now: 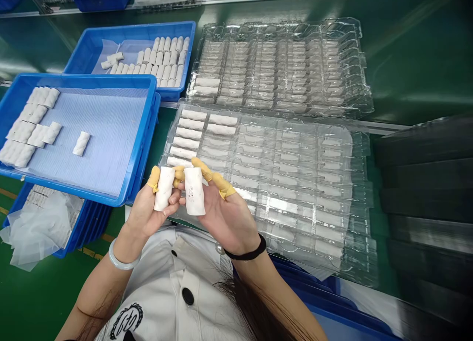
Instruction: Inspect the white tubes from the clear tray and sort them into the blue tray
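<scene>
"Dark hair (254, 311) is hanging closest; what are the hands doing?"

"Left hand (146, 218) is pinching one white roll (164, 188), right hand (229, 222) another white roll (194, 190), with yellow finger cots (154, 178) on (sparing the rolls bare skin, I'd guess). Beyond, a clear plastic tray (351, 134) is lying right, a blue crate (151, 114) left."

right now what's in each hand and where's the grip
The left hand grips a white cylindrical roll by its sides, and the right hand a second white roll likewise, each against yellow finger cots.
</scene>
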